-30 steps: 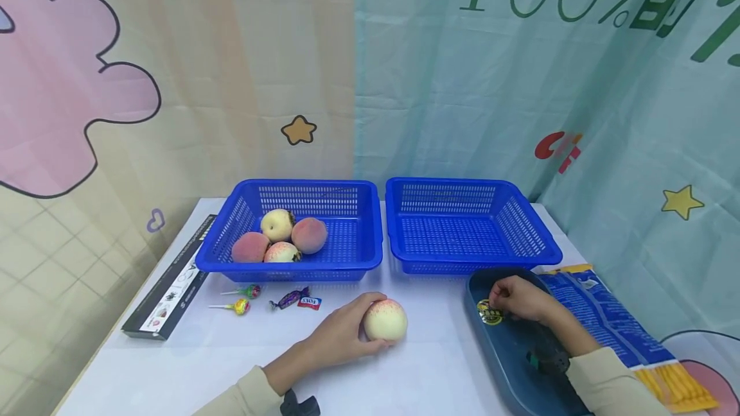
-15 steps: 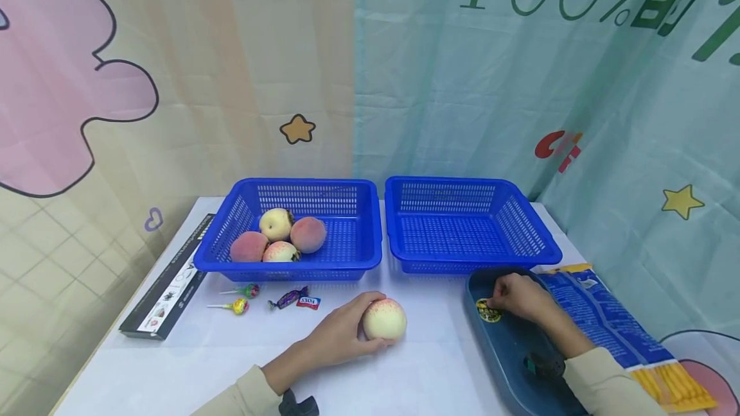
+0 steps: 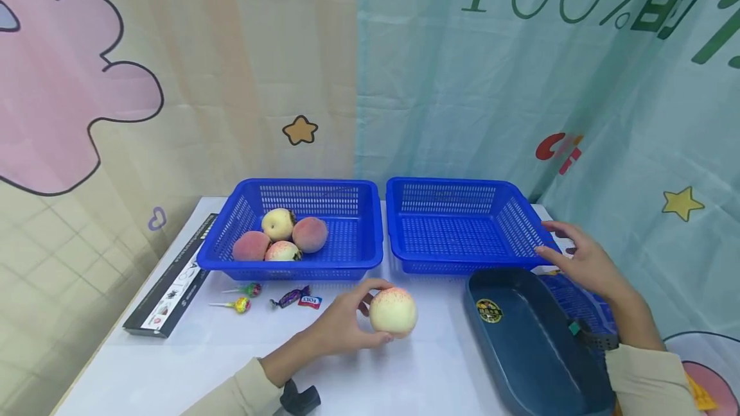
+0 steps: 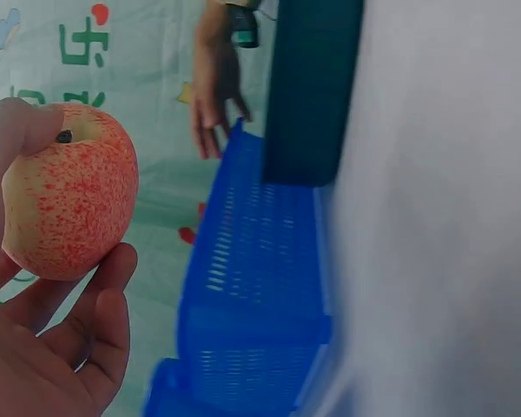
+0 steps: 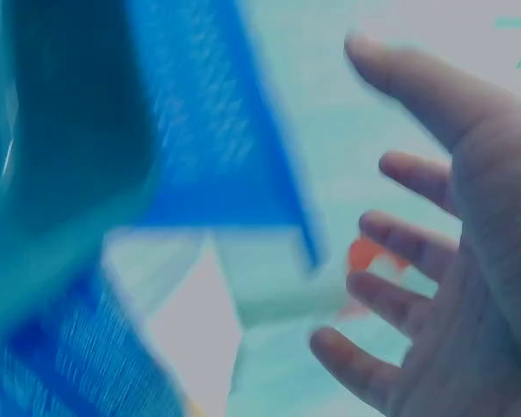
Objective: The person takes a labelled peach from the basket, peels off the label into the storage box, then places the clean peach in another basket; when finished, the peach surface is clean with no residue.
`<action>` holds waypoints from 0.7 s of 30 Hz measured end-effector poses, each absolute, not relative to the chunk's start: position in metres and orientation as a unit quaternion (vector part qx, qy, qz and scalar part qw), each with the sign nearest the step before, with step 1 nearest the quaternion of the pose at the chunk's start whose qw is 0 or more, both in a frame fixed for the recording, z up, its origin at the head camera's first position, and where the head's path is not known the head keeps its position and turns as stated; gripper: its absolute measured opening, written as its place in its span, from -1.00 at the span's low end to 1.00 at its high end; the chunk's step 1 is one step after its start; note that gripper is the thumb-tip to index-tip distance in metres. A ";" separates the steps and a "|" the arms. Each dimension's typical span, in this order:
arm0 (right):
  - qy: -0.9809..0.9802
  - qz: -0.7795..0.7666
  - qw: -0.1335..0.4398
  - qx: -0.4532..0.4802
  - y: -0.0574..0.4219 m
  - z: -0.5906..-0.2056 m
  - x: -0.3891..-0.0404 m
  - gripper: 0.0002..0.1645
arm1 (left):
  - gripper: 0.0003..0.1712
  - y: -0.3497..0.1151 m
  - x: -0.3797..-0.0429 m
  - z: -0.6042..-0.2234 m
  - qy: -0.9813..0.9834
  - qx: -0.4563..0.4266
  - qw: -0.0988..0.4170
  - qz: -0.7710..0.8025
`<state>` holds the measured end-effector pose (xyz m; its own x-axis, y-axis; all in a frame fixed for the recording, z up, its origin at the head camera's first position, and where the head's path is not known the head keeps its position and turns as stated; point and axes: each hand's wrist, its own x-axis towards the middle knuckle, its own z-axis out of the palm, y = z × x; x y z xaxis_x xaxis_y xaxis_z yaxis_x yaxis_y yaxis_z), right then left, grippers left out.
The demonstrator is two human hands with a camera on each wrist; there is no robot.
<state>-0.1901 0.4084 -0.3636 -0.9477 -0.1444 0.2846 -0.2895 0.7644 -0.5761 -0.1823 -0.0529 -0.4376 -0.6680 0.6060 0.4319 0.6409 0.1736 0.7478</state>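
Gripping one speckled fruit (image 3: 394,313) between thumb and curled fingers, my left hand (image 3: 341,329) holds it over the middle of the desk (image 3: 428,364), apparently off the cloth; its round side could slip if my thumb eased, and it might then roll to the near edge. My right hand (image 3: 590,265) is spread, thumb apart from the fingers and nothing held, just beside the near right corner of the right basket (image 3: 474,260); I can't tell whether a fingertip touches the rim, but a careless sweep could shove that basket, and a sagging wrist could catch the dark tray (image 3: 532,345). Counting from the left, I have one long black box (image 3: 173,281) along the desk's left edge, then one left basket (image 3: 295,267) near the back edge, with two rosy peaches (image 3: 310,234) and two paler fruits (image 3: 278,224) bunched inside. In front of it lie two lollipops (image 3: 241,305), one purple sweet (image 3: 291,297) and one small packet (image 3: 309,302). Further right come that lone fruit in my grip, one basket, one tray with a single round sticker (image 3: 489,311), and one blue bag (image 3: 572,294) by the right edge, mostly hidden.
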 end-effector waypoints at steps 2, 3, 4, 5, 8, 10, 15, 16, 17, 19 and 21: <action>-0.940 0.318 0.075 0.095 0.427 -0.367 -0.195 -0.17 | -0.16 -0.047 -0.190 -0.417 -0.750 -0.415 0.038 -0.514; -0.941 0.322 0.051 0.088 0.435 -0.370 -0.196 -0.12 | -0.16 -0.043 -0.195 -0.406 -0.743 -0.418 0.052 -0.520; -0.942 0.324 0.031 0.081 0.441 -0.373 -0.197 -0.10 | -0.15 -0.038 -0.201 -0.394 -0.738 -0.421 0.064 -0.523; -0.942 0.327 0.015 0.075 0.447 -0.376 -0.198 -0.09 | -0.15 -0.033 -0.207 -0.382 -0.733 -0.425 0.075 -0.526; -0.941 0.331 0.003 0.069 0.456 -0.382 -0.198 -0.11 | -0.13 -0.016 -0.233 -0.347 -0.732 -0.428 0.087 -0.523; -0.938 0.340 0.008 0.072 0.459 -0.384 -0.200 -0.13 | -0.14 -0.003 -0.256 -0.330 -0.741 -0.423 0.086 -0.515; -0.931 0.359 0.009 0.070 0.460 -0.388 -0.204 -0.13 | -0.16 0.024 -0.323 -0.317 -0.796 -0.388 0.035 -0.464; -0.930 0.360 0.008 0.068 0.460 -0.389 -0.205 -0.13 | -0.16 0.028 -0.333 -0.319 -0.810 -0.382 0.017 -0.445; -0.930 0.361 0.007 0.067 0.460 -0.390 -0.205 -0.13 | -0.17 0.032 -0.341 -0.322 -0.823 -0.381 -0.004 -0.421; -0.931 0.360 0.008 0.067 0.458 -0.393 -0.205 -0.13 | -0.18 0.039 -0.352 -0.329 -0.848 -0.380 -0.041 -0.367; -0.930 0.360 0.011 0.069 0.456 -0.396 -0.206 -0.14 | -0.21 0.045 -0.357 -0.337 -0.868 -0.381 -0.074 -0.311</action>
